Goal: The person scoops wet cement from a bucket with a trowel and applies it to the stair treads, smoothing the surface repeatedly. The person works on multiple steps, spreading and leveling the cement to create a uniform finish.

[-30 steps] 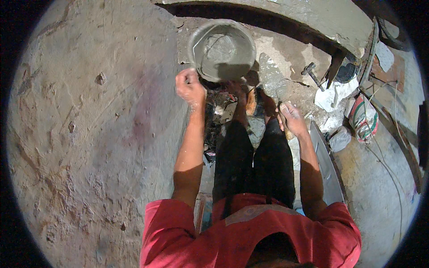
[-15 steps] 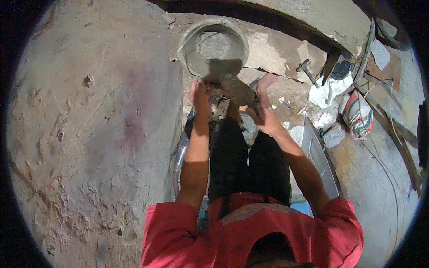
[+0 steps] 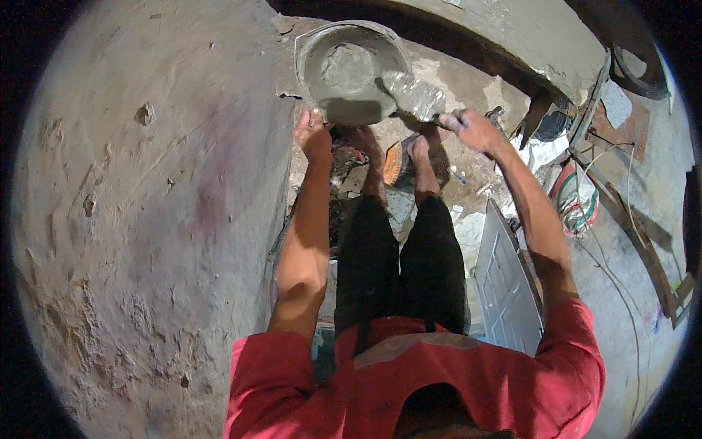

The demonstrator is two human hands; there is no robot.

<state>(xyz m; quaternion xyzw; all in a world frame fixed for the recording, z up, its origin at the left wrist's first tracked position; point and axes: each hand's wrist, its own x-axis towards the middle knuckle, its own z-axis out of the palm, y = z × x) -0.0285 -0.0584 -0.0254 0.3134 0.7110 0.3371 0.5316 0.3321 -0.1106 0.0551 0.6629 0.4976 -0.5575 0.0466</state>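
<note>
Left hand [image 3: 313,132] grips mortar pan [image 3: 307,66] rim; right hand [image 3: 474,129] clenched on loaded trowel [image 3: 413,95].

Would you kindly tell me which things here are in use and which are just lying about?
In use:
left hand gripping the pan of mortar
right hand holding a loaded trowel

Lying about:
white panel
striped sack
hammer

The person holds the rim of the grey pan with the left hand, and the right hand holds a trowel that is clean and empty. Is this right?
Not quite. In the head view the trowel in the right hand is not clean and empty: its blade carries a load of grey mortar. The left hand does hold the rim of the grey pan.
</note>
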